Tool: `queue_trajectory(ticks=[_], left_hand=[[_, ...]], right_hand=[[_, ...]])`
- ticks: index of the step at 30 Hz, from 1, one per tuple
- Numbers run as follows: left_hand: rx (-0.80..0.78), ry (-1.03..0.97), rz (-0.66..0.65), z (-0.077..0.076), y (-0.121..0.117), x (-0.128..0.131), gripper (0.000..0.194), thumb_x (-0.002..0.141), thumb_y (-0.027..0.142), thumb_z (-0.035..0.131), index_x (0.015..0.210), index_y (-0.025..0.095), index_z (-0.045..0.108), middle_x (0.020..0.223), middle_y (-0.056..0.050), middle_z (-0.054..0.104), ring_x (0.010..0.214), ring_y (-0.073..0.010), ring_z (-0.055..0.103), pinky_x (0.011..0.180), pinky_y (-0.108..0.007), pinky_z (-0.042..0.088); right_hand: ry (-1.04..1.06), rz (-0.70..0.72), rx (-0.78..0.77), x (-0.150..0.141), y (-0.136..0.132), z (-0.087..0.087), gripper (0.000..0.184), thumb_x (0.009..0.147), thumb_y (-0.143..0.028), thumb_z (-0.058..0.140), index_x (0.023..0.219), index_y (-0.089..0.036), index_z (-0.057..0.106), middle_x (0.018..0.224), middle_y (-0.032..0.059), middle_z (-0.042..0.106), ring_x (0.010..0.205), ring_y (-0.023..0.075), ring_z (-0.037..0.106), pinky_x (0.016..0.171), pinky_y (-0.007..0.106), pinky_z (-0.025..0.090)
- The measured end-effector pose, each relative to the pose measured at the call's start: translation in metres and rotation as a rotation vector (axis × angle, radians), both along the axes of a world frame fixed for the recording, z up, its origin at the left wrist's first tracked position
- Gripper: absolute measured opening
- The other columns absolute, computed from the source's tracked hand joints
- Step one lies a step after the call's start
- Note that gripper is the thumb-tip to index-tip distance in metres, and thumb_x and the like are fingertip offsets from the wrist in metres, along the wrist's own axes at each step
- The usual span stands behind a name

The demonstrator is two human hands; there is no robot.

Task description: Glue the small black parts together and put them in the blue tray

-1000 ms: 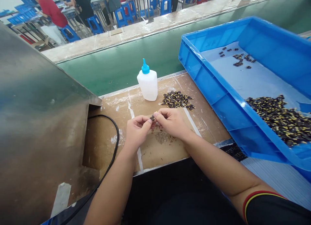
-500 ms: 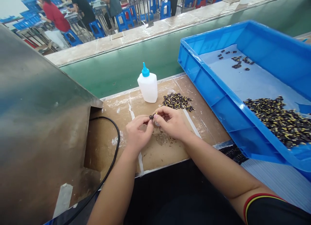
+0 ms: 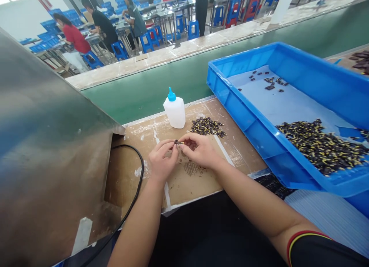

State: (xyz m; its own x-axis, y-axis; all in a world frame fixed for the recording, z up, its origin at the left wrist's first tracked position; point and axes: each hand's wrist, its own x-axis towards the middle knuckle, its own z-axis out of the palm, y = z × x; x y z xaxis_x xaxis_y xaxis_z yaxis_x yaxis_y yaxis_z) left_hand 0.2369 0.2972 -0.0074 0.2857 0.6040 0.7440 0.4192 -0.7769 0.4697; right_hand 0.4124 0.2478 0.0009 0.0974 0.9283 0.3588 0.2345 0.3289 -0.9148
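Observation:
Between my two hands, over the cardboard-topped bench (image 3: pixel 184 190), is a small black-and-yellow part (image 3: pixel 178 142). The fingertips of my left hand (image 3: pixel 163 158) pinch its dark end. My right hand (image 3: pixel 200 149) has thumb and forefinger closed at its yellow end. Its exact kind is too small to make out. Just beyond my right hand lies a loose pile of similar black-and-yellow parts (image 3: pixel 206 126). A white squeeze bottle (image 3: pixel 175 112) with a blue nozzle cap stands upright behind my hands.
A large blue bin (image 3: pixel 242 107) at the right holds many such parts on a pale liner. At left stands a metal housing (image 3: pixel 54 151), with a black cable (image 3: pixel 142 171) curving beside it. A green belt (image 3: pixel 138 88) runs behind the bench; several people work beyond.
The view has tilted up slightly, showing more of the room. My hands still hold the small part together, its yellow end now pointing toward my right hand.

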Motion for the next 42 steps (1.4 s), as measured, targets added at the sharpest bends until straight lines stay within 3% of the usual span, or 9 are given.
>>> queue_trajectory(ticks=[7, 11, 15, 19, 22, 25, 30, 36, 42], left_hand=[[0.195, 0.047, -0.035, -0.007, 0.005, -0.004, 0.015, 0.096, 0.015, 0.072, 0.108, 0.022, 0.077, 0.108, -0.008, 0.080, 0.096, -0.0194, 0.078, 0.092, -0.034, 0.066], [0.102, 0.074, -0.067, -0.006, 0.003, -0.004, 0.011, 0.098, 0.020, 0.069, 0.105, 0.021, 0.078, 0.106, -0.008, 0.079, 0.092, -0.0180, 0.077, 0.084, -0.030, 0.066], [0.004, 0.043, -0.073, -0.003, 0.002, -0.003, 0.012, 0.099, 0.023, 0.068, 0.100, 0.019, 0.079, 0.103, -0.008, 0.078, 0.081, -0.0146, 0.074, 0.077, -0.026, 0.062], [-0.030, 0.023, -0.050, -0.004, 0.002, -0.003, 0.014, 0.098, 0.026, 0.068, 0.097, 0.018, 0.079, 0.102, -0.007, 0.078, 0.070, -0.0118, 0.067, 0.073, -0.026, 0.059], [-0.048, 0.013, -0.056, -0.006, 0.003, -0.003, 0.014, 0.098, 0.025, 0.067, 0.098, 0.019, 0.079, 0.102, -0.006, 0.079, 0.069, -0.0110, 0.066, 0.073, -0.025, 0.057], [-0.049, 0.015, -0.065, -0.007, 0.003, -0.003, 0.015, 0.098, 0.024, 0.065, 0.095, 0.018, 0.079, 0.100, -0.007, 0.078, 0.070, -0.0114, 0.066, 0.070, -0.024, 0.056], [-0.046, 0.006, -0.059, -0.005, 0.003, -0.004, 0.016, 0.098, 0.023, 0.064, 0.097, 0.018, 0.079, 0.098, -0.008, 0.078, 0.074, -0.0127, 0.069, 0.068, -0.023, 0.056], [-0.060, -0.005, -0.036, -0.005, 0.006, -0.006, 0.017, 0.097, 0.027, 0.065, 0.096, 0.017, 0.079, 0.101, -0.008, 0.079, 0.070, -0.0122, 0.067, 0.067, -0.025, 0.056], [-0.072, 0.010, 0.011, -0.006, 0.010, -0.006, 0.018, 0.096, 0.031, 0.067, 0.093, 0.018, 0.080, 0.099, -0.007, 0.079, 0.061, -0.0109, 0.061, 0.066, -0.027, 0.054]], right_hand=[[0.208, 0.019, -0.033, -0.003, 0.003, -0.007, 0.022, 0.088, -0.037, 0.077, 0.102, -0.020, 0.077, 0.094, 0.0051, 0.077, 0.079, 0.0172, 0.071, 0.071, 0.030, 0.060], [0.211, -0.072, -0.015, 0.018, -0.006, -0.011, 0.023, 0.090, -0.035, 0.072, 0.106, -0.019, 0.078, 0.099, 0.0067, 0.078, 0.087, 0.0192, 0.073, 0.080, 0.033, 0.060], [-0.190, -0.144, 0.049, 0.062, -0.042, -0.005, 0.022, 0.096, -0.023, 0.062, 0.108, -0.022, 0.080, 0.107, 0.0070, 0.075, 0.097, 0.0195, 0.072, 0.088, 0.034, 0.057], [-0.657, -0.038, 0.055, 0.093, -0.070, -0.003, 0.031, 0.100, -0.013, 0.054, 0.115, -0.024, 0.079, 0.106, 0.0094, 0.070, 0.100, 0.0230, 0.068, 0.092, 0.039, 0.055], [-0.806, 0.044, 0.020, 0.099, -0.070, -0.011, 0.034, 0.103, -0.013, 0.049, 0.118, -0.022, 0.079, 0.104, 0.0113, 0.068, 0.102, 0.0262, 0.065, 0.091, 0.042, 0.055], [-0.877, 0.024, -0.014, 0.100, -0.066, -0.020, 0.037, 0.105, -0.015, 0.045, 0.125, -0.021, 0.076, 0.106, 0.0130, 0.067, 0.101, 0.0274, 0.065, 0.090, 0.043, 0.057], [-0.820, -0.030, -0.044, 0.111, -0.075, -0.026, 0.061, 0.097, -0.011, 0.051, 0.157, -0.021, 0.053, 0.129, 0.0161, 0.065, 0.115, 0.0290, 0.066, 0.104, 0.049, 0.056], [-0.659, -0.141, -0.050, 0.113, -0.082, -0.036, 0.044, 0.092, -0.013, 0.059, 0.135, -0.019, 0.068, 0.133, 0.0161, 0.067, 0.119, 0.0290, 0.067, 0.110, 0.050, 0.055], [-0.633, -0.141, -0.010, 0.104, -0.075, -0.037, 0.033, 0.091, -0.014, 0.067, 0.123, -0.020, 0.073, 0.133, 0.0149, 0.068, 0.126, 0.0289, 0.066, 0.115, 0.050, 0.051]])
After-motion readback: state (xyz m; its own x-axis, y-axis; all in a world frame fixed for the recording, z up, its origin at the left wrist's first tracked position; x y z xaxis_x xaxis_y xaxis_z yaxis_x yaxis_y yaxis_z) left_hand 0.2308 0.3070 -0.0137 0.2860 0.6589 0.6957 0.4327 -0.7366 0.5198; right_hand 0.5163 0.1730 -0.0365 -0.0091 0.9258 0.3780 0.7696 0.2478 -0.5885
